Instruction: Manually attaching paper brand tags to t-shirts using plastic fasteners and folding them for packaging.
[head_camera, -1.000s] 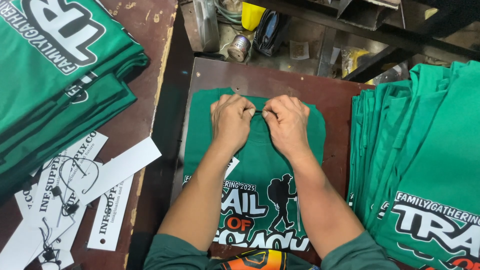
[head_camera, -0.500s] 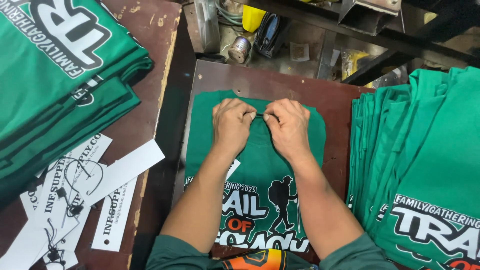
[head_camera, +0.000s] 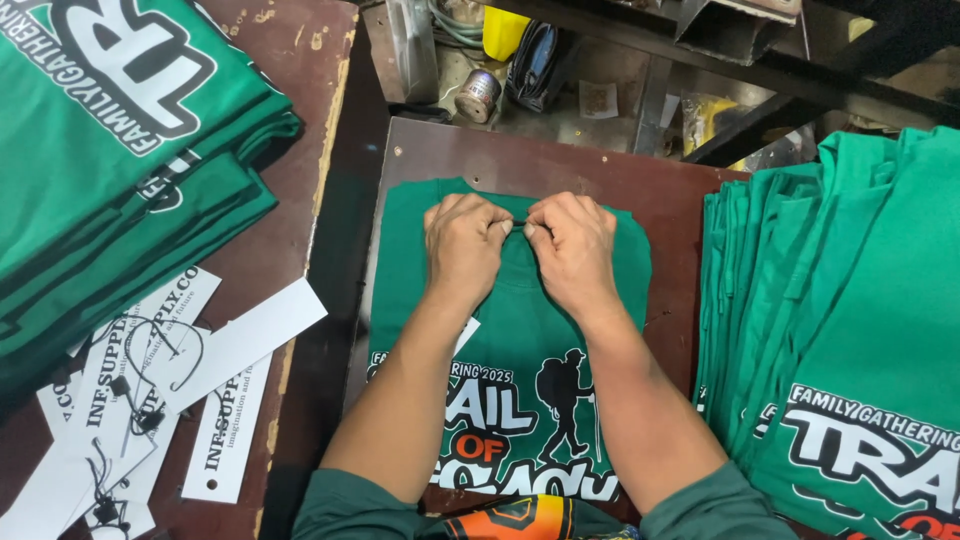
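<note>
Head view: my left hand (head_camera: 465, 245) and right hand (head_camera: 575, 250) pinch a thin black cord (head_camera: 520, 224) at the green shirt's (head_camera: 520, 340) collar, twelve o'clock on the bench (head_camera: 560, 165).

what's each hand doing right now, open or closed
Left hand: closed, pinching a thin dark string at the collar of the green printed t-shirt.
Right hand: closed, pinching the same string.

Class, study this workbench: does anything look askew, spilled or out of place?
The white paper hang tags lie scattered and overlapping at odd angles on the left table, cords tangled, unlike the neatly stacked green shirts. Both hands pinch one shirt's collar.
</note>
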